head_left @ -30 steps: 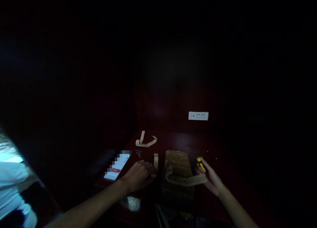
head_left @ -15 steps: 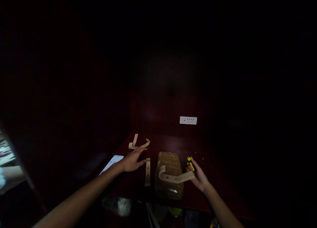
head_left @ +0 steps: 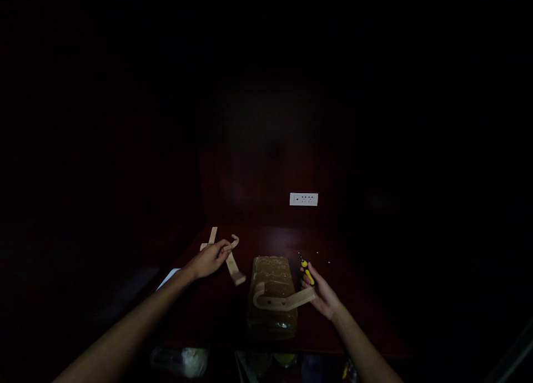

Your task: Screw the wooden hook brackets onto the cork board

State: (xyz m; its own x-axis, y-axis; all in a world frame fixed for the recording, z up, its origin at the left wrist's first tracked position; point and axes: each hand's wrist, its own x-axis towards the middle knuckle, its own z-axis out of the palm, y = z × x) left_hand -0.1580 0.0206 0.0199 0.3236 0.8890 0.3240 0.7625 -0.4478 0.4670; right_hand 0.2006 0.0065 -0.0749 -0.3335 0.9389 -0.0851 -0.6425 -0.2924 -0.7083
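Note:
My left hand (head_left: 210, 258) is closed at the left rear of the table, its fingers on the upper end of a light wooden hook (head_left: 234, 267) that slants toward me. Just beyond the fingers lies another wooden hook (head_left: 236, 241), its curled tip showing and the rest partly hidden by the hand. A wooden strip (head_left: 213, 235) pokes up behind them. In my right hand (head_left: 325, 297) is a small yellow-and-black screwdriver (head_left: 307, 272), tip pointing up and away. Near that hand, a wooden hook with two holes (head_left: 275, 303) rests across a brown, plastic-wrapped block (head_left: 272, 272).
A white socket plate (head_left: 303, 199) is on the dark red back wall. Tiny pale bits (head_left: 328, 262) lie right of the block. A white sheet or screen (head_left: 169, 277) lies at the left edge. Below the table's front edge are a clear plastic bag (head_left: 194, 362) and other dim items.
My left hand has closed on the wooden hook that lay left of the block and shifted it back and left, turning it. My right hand still holds the screwdriver. The view has turned slightly right.

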